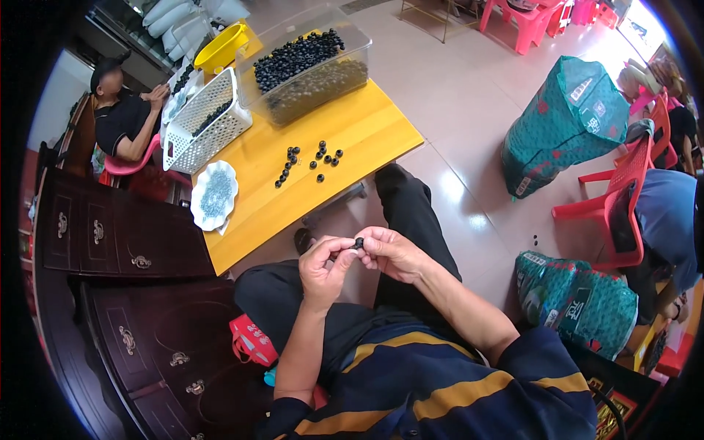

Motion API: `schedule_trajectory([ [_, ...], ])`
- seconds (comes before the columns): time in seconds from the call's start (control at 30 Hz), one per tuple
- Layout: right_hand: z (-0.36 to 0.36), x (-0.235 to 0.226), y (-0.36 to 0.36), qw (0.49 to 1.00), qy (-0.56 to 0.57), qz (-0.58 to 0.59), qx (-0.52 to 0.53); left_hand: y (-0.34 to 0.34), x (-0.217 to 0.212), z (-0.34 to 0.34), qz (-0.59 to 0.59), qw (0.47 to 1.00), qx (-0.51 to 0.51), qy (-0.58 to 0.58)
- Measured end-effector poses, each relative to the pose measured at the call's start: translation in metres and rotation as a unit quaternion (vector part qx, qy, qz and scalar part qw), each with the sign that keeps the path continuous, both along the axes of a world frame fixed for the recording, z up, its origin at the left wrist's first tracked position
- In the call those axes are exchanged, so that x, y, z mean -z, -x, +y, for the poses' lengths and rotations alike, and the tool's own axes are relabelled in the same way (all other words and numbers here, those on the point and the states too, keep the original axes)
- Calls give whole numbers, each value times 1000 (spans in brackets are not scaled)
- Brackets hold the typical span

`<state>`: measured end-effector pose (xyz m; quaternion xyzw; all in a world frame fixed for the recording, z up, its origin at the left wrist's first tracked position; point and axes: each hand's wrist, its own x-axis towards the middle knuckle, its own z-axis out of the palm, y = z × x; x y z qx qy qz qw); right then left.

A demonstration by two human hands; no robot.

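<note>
Over my lap, my left hand (pixel 323 270) and my right hand (pixel 394 253) meet fingertip to fingertip. Between them they pinch a small round black piece (pixel 358 243), which looks like the loose ones on the table. The fingers cover much of it, so its exact kind is hard to make out. Beyond my hands, several small black round pieces (pixel 320 178) with holes lie scattered on the yellow wooden table (pixel 367 132). A white scalloped dish (pixel 196 202) at the table's left edge holds many tiny clear bluish bits.
A clear plastic bin (pixel 359 70) heaped with black pieces stands at the table's far side, beside a white perforated basket (pixel 176 147) and a yellow basin (pixel 220 50). Dark wooden drawers (pixel 147 308) are at left, green bags (pixel 557 132) at right. Other people sit at both sides.
</note>
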<state>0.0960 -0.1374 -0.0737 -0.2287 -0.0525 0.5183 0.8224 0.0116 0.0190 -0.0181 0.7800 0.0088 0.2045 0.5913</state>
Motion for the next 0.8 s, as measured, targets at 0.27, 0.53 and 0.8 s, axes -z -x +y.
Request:
schedule_trajectory([
  [0.27,1,0,-4,998,-4,62,3,-2,9,5,52,996,-52,58],
  [0.53,-2,3,-5,998,13,67,15,-44,15,89,58,925,-202,-317],
  [0.8,1,7,-3,997,28,71,18,-67,14,118,101,890,-146,-419],
])
